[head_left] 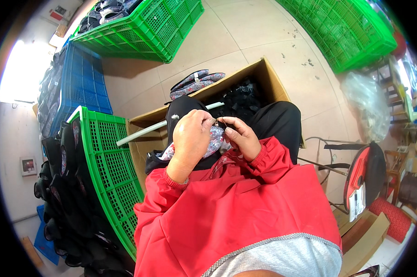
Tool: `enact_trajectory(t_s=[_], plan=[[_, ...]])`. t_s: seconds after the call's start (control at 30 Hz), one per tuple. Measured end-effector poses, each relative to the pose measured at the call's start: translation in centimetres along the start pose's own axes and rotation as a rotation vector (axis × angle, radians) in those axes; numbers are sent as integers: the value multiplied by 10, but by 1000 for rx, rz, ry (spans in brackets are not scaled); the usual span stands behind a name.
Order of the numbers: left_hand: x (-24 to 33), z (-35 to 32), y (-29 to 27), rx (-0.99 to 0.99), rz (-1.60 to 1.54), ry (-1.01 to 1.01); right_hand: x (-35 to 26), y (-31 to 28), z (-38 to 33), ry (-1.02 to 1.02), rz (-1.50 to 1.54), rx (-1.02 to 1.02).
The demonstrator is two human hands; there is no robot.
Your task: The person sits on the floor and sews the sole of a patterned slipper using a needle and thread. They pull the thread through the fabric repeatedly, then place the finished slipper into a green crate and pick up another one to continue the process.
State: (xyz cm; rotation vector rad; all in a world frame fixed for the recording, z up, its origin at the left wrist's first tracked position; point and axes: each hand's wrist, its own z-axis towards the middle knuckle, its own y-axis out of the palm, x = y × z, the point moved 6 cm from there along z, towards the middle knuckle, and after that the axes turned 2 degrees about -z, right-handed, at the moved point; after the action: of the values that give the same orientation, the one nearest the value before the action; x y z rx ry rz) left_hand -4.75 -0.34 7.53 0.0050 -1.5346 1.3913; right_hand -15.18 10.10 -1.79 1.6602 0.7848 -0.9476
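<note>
A floral cloth piece with grey, red and blue print, apparently a slipper or shoe (215,141), rests on my lap between my hands. My left hand (192,136) lies over its left side, thumb and fingers closed at its upper edge. At the right of it, my right hand (242,137) pinches with thumb and forefinger; a thin dark strand (223,123) runs by these fingertips. Whether it is thread or a needle is too small to tell. Both hands nearly meet, and the left one hides much of the cloth piece.
Between my knees stands a cardboard box (275,83) with dark items and a pale rod (141,133) across it. Floral footwear (197,84) lies beyond its edge. Green crates (114,161) and a blue crate (86,81) stand left; a round red-and-black stool (365,173) is right.
</note>
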Motion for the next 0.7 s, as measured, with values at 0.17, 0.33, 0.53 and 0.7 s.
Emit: enact_trajectory(t_s=[0.17,0.33,0.53,0.7], plan=[[1,1,-8,64,-61,-49,-1,-3,1,13,-42,-3],[-13,0,-8,64,-92,-85,4,-5,1,6,-55,4],[-8,2,-13,169,-371,-154,2,-3,1,-8,-100,21],[4,1,-33,395,-315,34,23,-6,7,4,-230,20]])
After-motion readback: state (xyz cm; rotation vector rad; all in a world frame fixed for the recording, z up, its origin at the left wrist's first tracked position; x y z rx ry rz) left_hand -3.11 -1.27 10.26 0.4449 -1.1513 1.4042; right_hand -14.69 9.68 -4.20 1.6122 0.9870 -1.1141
